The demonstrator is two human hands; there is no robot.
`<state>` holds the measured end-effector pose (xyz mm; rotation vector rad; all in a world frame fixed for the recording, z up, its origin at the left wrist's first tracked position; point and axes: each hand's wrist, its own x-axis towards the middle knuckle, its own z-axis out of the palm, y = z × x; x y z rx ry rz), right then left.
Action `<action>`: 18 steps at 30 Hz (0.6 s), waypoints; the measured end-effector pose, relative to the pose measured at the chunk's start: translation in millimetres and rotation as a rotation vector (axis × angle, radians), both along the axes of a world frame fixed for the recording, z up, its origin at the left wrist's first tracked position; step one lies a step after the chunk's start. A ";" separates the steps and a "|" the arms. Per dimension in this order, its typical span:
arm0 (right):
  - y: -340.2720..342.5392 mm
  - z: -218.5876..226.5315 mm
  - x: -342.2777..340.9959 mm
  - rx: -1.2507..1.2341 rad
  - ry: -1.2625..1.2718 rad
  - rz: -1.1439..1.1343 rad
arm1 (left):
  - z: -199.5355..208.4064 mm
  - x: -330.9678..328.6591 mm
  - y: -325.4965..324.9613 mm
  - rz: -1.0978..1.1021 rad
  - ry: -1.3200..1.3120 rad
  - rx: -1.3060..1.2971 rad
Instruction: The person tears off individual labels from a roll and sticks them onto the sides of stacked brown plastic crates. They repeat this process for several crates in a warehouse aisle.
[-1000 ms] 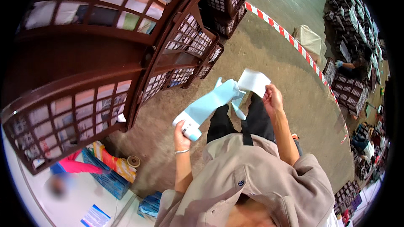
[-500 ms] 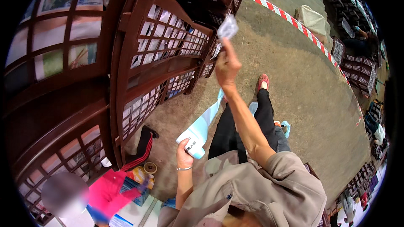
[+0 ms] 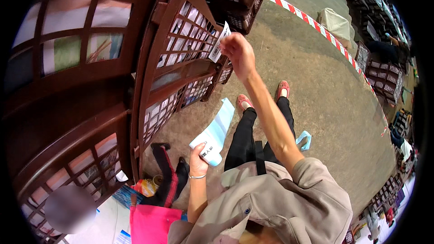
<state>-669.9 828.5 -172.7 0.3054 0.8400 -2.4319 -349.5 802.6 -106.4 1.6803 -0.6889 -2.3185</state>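
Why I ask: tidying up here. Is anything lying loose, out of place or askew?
One thing: a pale blue strip lies loose on the concrete floor beside the person's legs, apart from the label roll in the left hand. The right hand holds a white label at the brown crates.

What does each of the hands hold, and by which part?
Left hand: label roll, gripped around its rolled end. Right hand: white label, pinched at its upper edge.

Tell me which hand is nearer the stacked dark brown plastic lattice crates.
Right. The right hand, pinching a white label, reaches up against the stacked dark brown plastic lattice crates; the left hand holds a label roll low, apart.
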 end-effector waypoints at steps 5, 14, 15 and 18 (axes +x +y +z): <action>-10.3 -47.0 -69.4 0.373 -0.173 0.280 | 10.2 -16.7 8.6 0.000 0.073 0.009; 86.7 25.7 44.3 0.225 0.582 0.863 | 37.3 -63.0 23.1 -0.003 0.226 0.183; 101.0 30.8 54.6 0.223 0.625 1.036 | 38.0 -64.4 24.8 -0.022 0.246 0.200; 131.8 66.5 57.2 0.181 0.618 1.279 | 51.3 -81.9 31.0 -0.076 0.329 0.176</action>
